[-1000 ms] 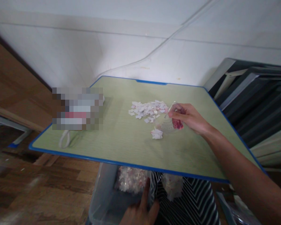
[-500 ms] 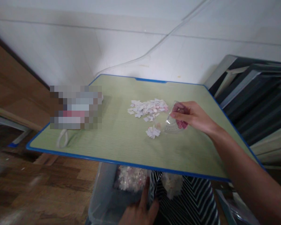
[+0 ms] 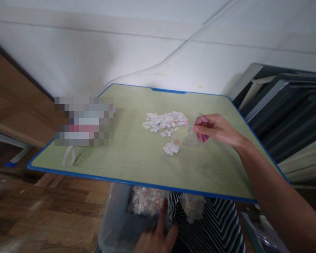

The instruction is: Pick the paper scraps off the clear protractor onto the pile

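Observation:
My right hand (image 3: 212, 130) pinches a clear plastic packet (image 3: 192, 138) above the table. Pale grey print shows on the packet, and pinkish colour shows through it near my fingers. Left of it lies a small heap of white paper slips (image 3: 171, 149). Just behind that is a larger pile of white and pinkish slips (image 3: 165, 121). My left hand (image 3: 158, 237) is low in front of the table at a grey plastic bin (image 3: 113, 225), index finger stretched along its right side and thumb apart. Inside the bin sit many shiny clear packets (image 3: 147, 201).
A green table (image 3: 94, 163) with a blue edge stands against the white wall. A blurred-out object (image 3: 86, 123) with a white strap loop is on its left side. Dark panels (image 3: 287, 105) lean at right. On my striped clothing (image 3: 221, 214) rests a pale heap (image 3: 193, 207).
The packet in my right hand has tilted and risen slightly. My left hand stays at the bin. The view has shifted very little.

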Demonstrator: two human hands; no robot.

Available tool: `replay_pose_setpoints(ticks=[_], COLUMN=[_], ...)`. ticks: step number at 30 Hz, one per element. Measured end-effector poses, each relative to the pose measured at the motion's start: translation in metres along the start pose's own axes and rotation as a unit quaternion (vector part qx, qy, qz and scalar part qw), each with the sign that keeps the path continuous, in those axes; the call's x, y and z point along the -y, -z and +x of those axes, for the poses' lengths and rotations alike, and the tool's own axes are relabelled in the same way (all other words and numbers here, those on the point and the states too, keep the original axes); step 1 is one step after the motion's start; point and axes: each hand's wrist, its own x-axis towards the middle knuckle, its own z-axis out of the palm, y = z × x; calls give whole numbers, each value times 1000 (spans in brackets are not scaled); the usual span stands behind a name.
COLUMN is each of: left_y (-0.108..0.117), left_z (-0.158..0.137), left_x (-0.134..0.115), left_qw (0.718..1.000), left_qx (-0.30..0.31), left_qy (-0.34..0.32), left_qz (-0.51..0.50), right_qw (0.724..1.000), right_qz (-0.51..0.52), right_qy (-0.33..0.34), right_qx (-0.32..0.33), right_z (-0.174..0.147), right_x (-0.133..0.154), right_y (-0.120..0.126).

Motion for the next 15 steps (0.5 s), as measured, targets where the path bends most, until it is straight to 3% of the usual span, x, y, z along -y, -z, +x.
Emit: replay_pose_setpoints(ticks=[3,8,12,15], left_y=[1,-1,1,4], left_z=[0,1,0,0], left_x=[-1,1,1,0], left_qw=[1000,1000,1000,999], left_qx=[21,2,24,35], left_qy=[0,-2,3,6], left_qz=[-1,-11,-14,-16], right_qw=[996,1000,998,998], right_qz=[-1,-4,17,6], right_qy=[18,-8,21,26], right_qx=[-91,-14,-58,-48], right_z=[4,4,7,9], right_x=[-7,-7,-6,-8], right_y=[1,-1,-10,-12])
